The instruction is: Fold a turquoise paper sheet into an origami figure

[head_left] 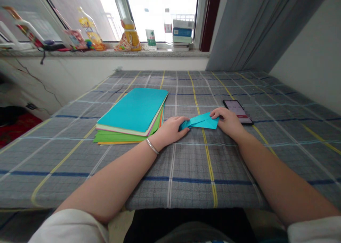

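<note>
Both grips pinch the folded paper (200, 121) flat on the worktop (186, 172): left hand (170, 129) at its left tip, right hand (227, 121) at its right end (phone (238, 111) just beyond). Paper lies mid-worktop, beside the paper stack (133, 115).

Two bare forearms enter from the lower edge of the head view; both are uncovered from wrist to above the elbow. White short sleeves show at the bottom corners, one on each upper arm; fabric plain, no print or marking visible. The left hand (170, 129) carries a thin silver bangle (152, 146) at the wrist; smooth, no charm seen. The right hand (227, 121) wears no ring, watch or band that can be made out; fingers bare on both hands.
</note>
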